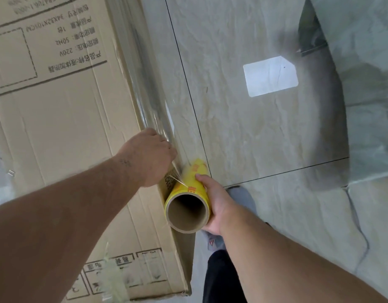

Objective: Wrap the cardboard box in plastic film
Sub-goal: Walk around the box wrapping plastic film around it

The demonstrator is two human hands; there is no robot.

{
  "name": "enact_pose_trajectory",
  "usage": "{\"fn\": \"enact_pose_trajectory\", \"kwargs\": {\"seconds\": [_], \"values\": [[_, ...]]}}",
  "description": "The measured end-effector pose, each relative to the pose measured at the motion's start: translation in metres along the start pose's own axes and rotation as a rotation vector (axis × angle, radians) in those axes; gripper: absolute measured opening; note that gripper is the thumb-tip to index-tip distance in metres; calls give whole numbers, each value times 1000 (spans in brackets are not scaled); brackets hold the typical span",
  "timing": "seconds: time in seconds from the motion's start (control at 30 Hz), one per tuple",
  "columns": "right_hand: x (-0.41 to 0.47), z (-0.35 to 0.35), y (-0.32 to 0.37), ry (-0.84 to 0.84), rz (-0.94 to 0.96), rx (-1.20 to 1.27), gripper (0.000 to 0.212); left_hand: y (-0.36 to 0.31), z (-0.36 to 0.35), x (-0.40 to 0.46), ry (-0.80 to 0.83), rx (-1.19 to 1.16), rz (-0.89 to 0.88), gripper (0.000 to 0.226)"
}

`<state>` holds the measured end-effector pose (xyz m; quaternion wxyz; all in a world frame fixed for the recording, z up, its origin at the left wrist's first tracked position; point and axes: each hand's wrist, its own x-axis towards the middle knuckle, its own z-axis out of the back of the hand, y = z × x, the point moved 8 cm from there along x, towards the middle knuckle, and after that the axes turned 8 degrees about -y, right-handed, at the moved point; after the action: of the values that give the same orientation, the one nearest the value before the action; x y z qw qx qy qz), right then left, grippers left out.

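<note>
A tall cardboard box (pixel 64 127) with printed text fills the left half of the head view. Clear plastic film (pixel 149 106) clings along its right edge. My left hand (pixel 151 154) reaches over that edge with its fingers curled down out of sight, at the film. My right hand (pixel 212 204) grips a yellow roll of plastic film (pixel 193 184) with a brown cardboard core, held upright against the box's right side. A thin strand of film runs from the roll up to the box edge.
The floor is pale marbled tile (pixel 254 127) with dark grout lines and a bright rectangular reflection (pixel 270 76). My grey shoe (pixel 243 197) and dark trouser leg (pixel 221 278) stand just right of the box. A crumpled strip of film (pixel 114 278) hangs near the box's lower front.
</note>
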<state>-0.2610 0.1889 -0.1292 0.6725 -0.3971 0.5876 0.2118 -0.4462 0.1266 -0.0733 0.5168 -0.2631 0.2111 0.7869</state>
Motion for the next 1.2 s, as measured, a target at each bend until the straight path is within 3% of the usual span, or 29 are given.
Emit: {"fn": "enact_pose_trajectory", "kwargs": {"seconds": [0.33, 0.53, 0.67, 0.8, 0.87, 0.93, 0.97, 1.07, 1.2], "values": [[8, 3, 1, -10, 15, -56, 66, -3, -1, -2, 48, 4, 66, 40], [21, 12, 3, -41, 100, -265, 70, -5, -3, -3, 57, -15, 73, 35], [31, 19, 5, -149, 265, -640, 123, -17, 2, -8, 121, 34, 22, 27], [35, 19, 12, -230, 301, -809, 134, -21, 2, -14, 150, 110, 16, 34], [25, 19, 17, -234, 277, -754, 110, -20, -1, -15, 157, 131, 25, 37], [12, 26, 13, -225, 212, -594, 78, -20, -2, -14, 126, 142, 23, 37], [10, 32, 7, -211, 172, -475, 72, -20, -2, -13, 103, 143, 20, 37], [12, 33, -18, -46, 81, -101, 68, -26, -3, -9, 95, 87, -17, 31], [16, 21, -24, 57, 73, 148, 64, -33, -4, -8, 174, 40, -75, 21]]}}
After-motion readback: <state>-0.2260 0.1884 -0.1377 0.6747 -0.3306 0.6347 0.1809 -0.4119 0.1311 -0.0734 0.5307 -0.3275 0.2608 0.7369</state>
